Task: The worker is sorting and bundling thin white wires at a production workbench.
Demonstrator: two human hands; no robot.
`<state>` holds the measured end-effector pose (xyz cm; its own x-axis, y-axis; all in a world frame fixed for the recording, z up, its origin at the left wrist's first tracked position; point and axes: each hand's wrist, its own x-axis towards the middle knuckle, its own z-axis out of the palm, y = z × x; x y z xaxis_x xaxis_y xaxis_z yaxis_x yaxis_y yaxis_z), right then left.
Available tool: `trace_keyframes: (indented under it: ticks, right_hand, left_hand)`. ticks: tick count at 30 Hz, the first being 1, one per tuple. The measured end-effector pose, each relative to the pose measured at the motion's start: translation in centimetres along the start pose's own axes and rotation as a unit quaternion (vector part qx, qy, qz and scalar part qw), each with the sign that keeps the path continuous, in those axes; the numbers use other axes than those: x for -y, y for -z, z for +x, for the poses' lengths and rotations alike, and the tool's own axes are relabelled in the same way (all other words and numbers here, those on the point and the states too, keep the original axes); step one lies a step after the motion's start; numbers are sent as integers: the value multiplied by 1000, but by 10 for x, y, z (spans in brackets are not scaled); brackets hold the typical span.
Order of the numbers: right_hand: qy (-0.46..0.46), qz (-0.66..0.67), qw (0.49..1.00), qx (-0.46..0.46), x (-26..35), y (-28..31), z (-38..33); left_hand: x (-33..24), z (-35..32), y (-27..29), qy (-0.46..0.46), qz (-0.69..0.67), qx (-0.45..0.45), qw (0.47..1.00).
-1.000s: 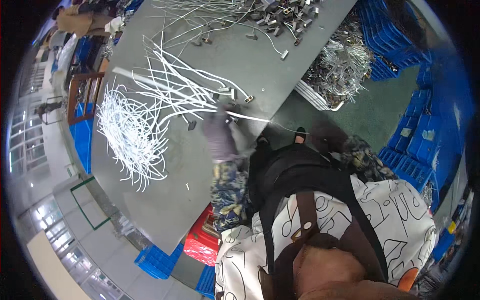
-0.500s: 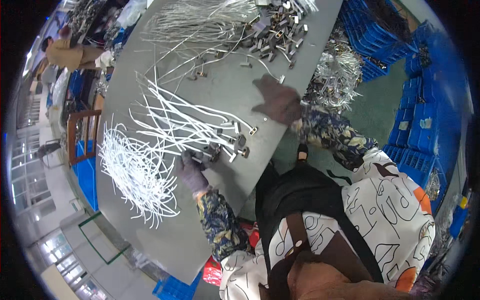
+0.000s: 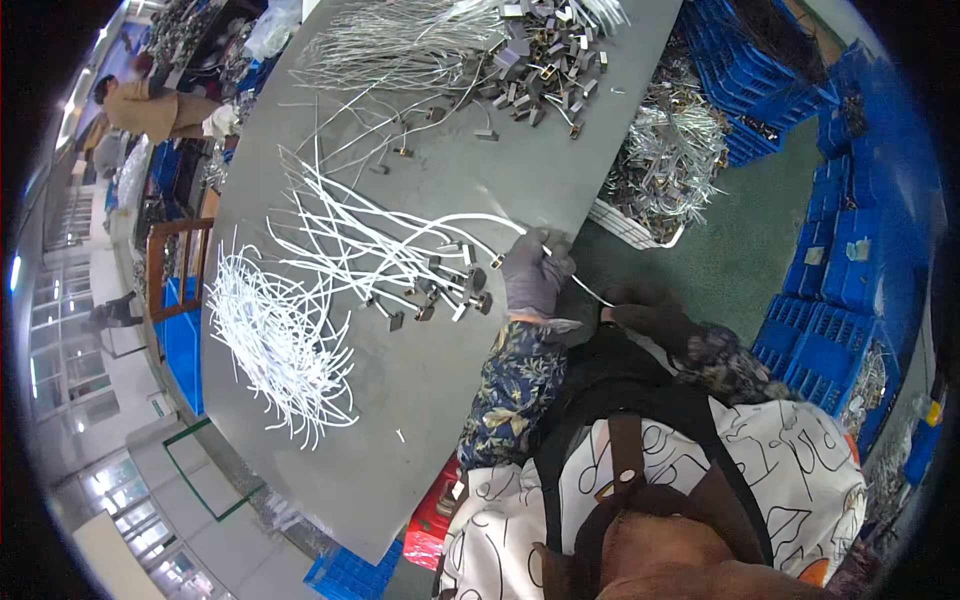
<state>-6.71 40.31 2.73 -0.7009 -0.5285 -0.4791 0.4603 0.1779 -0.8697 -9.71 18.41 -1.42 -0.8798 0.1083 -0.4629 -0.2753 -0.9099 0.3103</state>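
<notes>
My left hand (image 3: 537, 275), in a grey glove, is closed around a white cable (image 3: 480, 216) at the near table edge. One part of that cable arches back over the table, and the other runs past the edge to my right hand (image 3: 655, 318). That hand, in a dark brown glove, is pinched at the cable's end in front of my apron; its fingertips are dark and blurred. Left of my left hand lies a loose bunch of white cables (image 3: 350, 235) with small dark and metal connectors (image 3: 470, 285) at their ends. A denser heap of white cables (image 3: 280, 340) sits farther left.
Grey cables (image 3: 400, 45) and a pile of dark connectors (image 3: 545, 70) cover the far part of the grey table (image 3: 330, 490). Right of it stands a white crate (image 3: 640, 230) full of cables. Blue crates (image 3: 810, 330) line the right side. Another person (image 3: 150, 105) is at far left.
My left hand has moved right from the connectors to the table edge and now grips a cable. My right hand has drawn back off the table towards my body, with the cable between both hands.
</notes>
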Motion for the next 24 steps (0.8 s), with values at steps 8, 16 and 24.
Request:
trace_keyframes:
  ticks: [8, 16, 24]
  right_hand:
    - [-195, -114, 970, -93, -100, 77, -103]
    - [-92, -169, 979, -74, -115, 79, -90]
    - [-137, -133, 981, -32, -97, 75, -92]
  left_hand:
    - [-103, -12, 9, -334, 184, -143, 913]
    - [-165, -52, -45, -410, 186, -209, 868]
    - [-149, -61, -30, -396, 186, -226, 870]
